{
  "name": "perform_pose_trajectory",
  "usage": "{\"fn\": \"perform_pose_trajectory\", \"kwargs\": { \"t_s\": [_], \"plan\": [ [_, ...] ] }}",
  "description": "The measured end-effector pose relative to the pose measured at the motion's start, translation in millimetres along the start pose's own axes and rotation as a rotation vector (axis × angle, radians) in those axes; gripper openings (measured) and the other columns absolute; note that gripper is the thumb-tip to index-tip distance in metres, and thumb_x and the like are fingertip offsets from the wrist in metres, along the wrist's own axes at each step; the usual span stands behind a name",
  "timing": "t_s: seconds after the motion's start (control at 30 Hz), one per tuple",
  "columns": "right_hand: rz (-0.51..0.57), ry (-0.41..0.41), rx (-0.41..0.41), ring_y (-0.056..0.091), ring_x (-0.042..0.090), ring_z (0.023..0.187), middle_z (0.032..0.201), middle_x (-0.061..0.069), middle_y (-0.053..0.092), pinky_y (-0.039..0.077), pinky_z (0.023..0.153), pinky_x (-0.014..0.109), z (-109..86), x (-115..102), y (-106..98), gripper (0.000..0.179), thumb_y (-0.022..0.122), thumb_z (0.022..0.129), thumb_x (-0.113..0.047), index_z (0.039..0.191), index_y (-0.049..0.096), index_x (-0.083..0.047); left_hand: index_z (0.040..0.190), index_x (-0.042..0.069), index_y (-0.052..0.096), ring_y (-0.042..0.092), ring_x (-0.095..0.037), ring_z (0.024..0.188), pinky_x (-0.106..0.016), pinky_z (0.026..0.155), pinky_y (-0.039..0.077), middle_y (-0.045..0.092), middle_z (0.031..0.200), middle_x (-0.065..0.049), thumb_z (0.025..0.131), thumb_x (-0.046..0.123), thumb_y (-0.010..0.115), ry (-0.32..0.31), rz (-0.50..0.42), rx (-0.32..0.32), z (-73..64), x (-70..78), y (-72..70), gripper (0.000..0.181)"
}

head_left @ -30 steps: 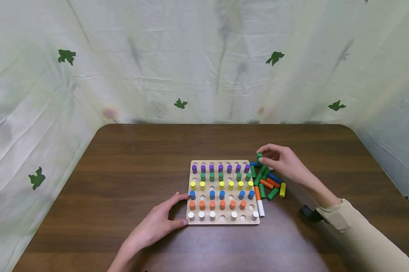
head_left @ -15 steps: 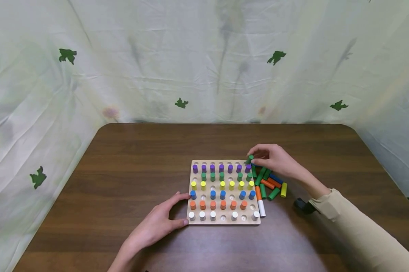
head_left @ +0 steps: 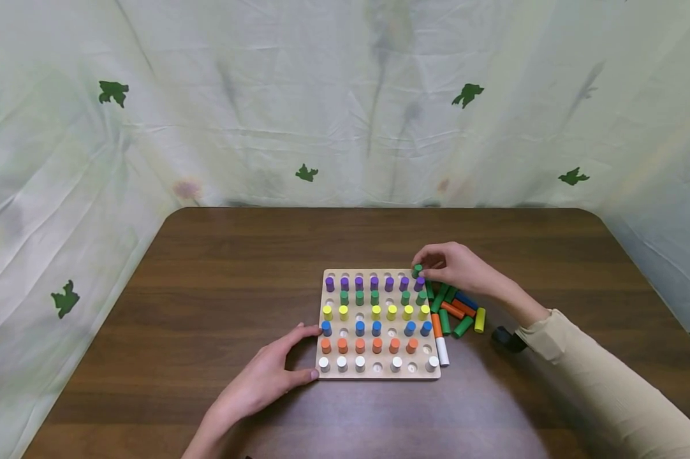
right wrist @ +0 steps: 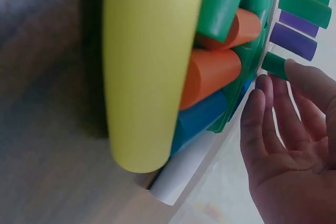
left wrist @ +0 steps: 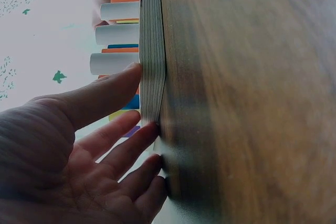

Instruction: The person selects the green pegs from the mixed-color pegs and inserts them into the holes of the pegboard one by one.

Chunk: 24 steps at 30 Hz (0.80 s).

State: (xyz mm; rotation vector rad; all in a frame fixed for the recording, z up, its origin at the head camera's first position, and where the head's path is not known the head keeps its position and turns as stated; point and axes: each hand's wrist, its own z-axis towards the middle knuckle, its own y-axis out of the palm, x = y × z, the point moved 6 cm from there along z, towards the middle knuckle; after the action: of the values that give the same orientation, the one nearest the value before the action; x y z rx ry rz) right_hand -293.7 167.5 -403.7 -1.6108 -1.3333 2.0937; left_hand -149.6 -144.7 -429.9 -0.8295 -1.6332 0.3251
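A wooden pegboard (head_left: 345, 375) lies on the table, with rows of purple, green, yellow, blue, orange and white pegs upright in its holes. My right hand (head_left: 460, 264) pinches a green peg (head_left: 418, 270) between thumb and fingers at the board's far right corner, behind the last purple peg (head_left: 419, 284). In the right wrist view this green peg (right wrist: 275, 65) meets the board's face; whether it sits in a hole, I cannot tell. My left hand (head_left: 270, 373) touches the board's left side, thumb at the near corner, forefinger farther up. Its other fingers extend beside the board's edge (left wrist: 152, 51).
Loose pegs lie heaped along the board's right side: several green ones, orange ones, a blue peg (head_left: 466, 299), a yellow peg (head_left: 479, 320) and a white peg (head_left: 442, 351). Brown wooden tabletop (head_left: 236, 255) surrounds the board. A patterned curtain (head_left: 345, 102) hangs behind.
My right hand has carried the green peg leftward from above the loose pegs to the board's far right corner, lowering it slightly. My left hand stays at the board's left side.
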Motion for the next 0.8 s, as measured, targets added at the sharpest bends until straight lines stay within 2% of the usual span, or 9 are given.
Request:
{"fn": "perform_pose_trajectory", "kwargs": {
  "t_s": [0.2, 0.53, 0.8],
  "plan": [
    [-0.030, 0.017, -0.015, 0.062, 0.018, 0.091, 0.101, 0.001, 0.068, 0.054, 0.085, 0.039, -1.4, -2.8, -4.1, 0.022, 0.069, 0.093, -0.008, 0.114, 0.069, -0.009, 0.134, 0.036, 0.056, 0.036, -0.035, 0.139, -0.060, 0.108, 0.029, 0.039, 0.153, -0.014, 0.082, 0.021, 0.081, 0.000, 0.002, -0.003, 0.5, 0.9, 0.2, 0.059],
    [-0.041, 0.033, 0.063, 0.062, 0.018, 0.094, 0.106, 0.002, 0.069, 0.054, 0.084, 0.040, -22.1, -2.5, -18.4, 0.023, 0.070, 0.091, -0.008, 0.115, 0.069, -0.010, 0.134, 0.035, 0.056, 0.034, -0.036, 0.140, -0.061, 0.108, 0.028, 0.037, 0.154, -0.015, 0.081, 0.022, 0.082, -0.011, 0.004, -0.010, 0.7, 0.2, -0.3, 0.060],
    [-0.091, 0.059, 0.035, 0.062, 0.019, 0.091, 0.104, 0.002, 0.069, 0.055, 0.080, 0.037, -39.2, 6.0, -18.8, 0.019, 0.071, 0.091, -0.011, 0.111, 0.072, -0.012, 0.134, 0.034, 0.056, 0.033, -0.036, 0.141, -0.062, 0.108, 0.027, 0.037, 0.153, -0.016, 0.081, 0.022, 0.082, -0.017, 0.003, -0.016, 0.7, -0.3, -0.7, 0.060]
  ]
}}
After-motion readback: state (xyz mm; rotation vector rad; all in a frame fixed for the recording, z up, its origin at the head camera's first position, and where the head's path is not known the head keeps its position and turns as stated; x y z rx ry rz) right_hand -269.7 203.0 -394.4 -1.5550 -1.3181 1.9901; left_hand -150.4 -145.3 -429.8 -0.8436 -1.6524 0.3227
